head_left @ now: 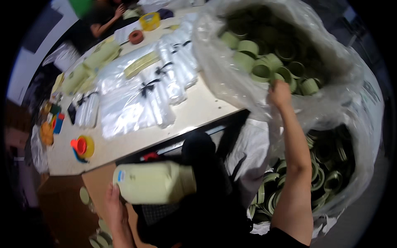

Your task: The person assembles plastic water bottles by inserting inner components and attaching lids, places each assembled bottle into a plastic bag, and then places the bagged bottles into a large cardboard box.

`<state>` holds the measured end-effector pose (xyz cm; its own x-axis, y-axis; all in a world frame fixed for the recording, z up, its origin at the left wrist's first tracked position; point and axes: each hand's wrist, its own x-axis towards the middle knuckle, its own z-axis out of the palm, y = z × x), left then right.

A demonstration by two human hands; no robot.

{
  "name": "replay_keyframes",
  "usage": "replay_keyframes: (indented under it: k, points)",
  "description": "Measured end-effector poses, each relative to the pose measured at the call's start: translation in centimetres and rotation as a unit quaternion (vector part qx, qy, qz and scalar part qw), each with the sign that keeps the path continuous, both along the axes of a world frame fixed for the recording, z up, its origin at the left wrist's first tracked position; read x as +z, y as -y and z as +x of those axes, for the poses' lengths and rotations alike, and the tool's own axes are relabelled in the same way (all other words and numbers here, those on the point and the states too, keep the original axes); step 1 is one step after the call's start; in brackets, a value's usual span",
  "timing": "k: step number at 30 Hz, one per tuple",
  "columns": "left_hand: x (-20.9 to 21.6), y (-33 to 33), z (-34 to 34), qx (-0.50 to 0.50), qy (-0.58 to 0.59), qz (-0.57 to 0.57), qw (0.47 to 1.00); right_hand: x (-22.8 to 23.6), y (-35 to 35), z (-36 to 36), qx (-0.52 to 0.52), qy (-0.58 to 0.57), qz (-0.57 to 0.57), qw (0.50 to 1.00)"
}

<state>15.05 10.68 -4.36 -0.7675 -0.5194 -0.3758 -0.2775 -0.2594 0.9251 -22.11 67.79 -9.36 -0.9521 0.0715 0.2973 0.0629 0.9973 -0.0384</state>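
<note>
Low in front of me lies a pale green thermos-like bottle (151, 182) on its side, with a small blue label near its base. My left hand (115, 206) is closed at the base end of it. The bottle's narrower end points right, toward my lap. My right arm stretches up and to the right into a large clear plastic bag (221, 78) full of pale green cup-like pieces (261, 72). At the bag's near edge my right hand (281, 93) has its fingers closed on one green cup (284, 74); the fingertips are partly hidden.
A second bag holds green ring-shaped lids (318, 177). On the white table (202, 109) lie stacked clear plastic bags (124, 107), a brown tape roll (136, 37), a yellow tape roll (149, 21) and an orange-and-yellow cup (84, 145). A cardboard box (62, 198) stands lower left. Another person (101, 25) sits across.
</note>
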Motion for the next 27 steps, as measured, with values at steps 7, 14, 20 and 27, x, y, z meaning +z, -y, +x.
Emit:
replay_keyframes:
  k: [7,14,20,27]
  points:
    - [-1.8,-3.7,-3.9,0.081,-0.091,0.147,0.982,2.2,14.7,15.5,0.127,0.023,-0.747,0.652]
    - [-0.2,-4.4,-0.6,0.072,-0.044,0.134,0.987,3.9,23.2,22.7,0.327,0.13,-0.745,0.566]
    - [-0.8,-5.8,1.7,0.1,-0.003,0.272,0.957,7.7,22.5,24.1,0.44,0.102,-0.666,0.593]
    - [-2.0,-6.4,4.0,0.046,-0.014,0.329,0.943,10.0,23.0,26.6,0.54,-0.096,-0.573,0.609]
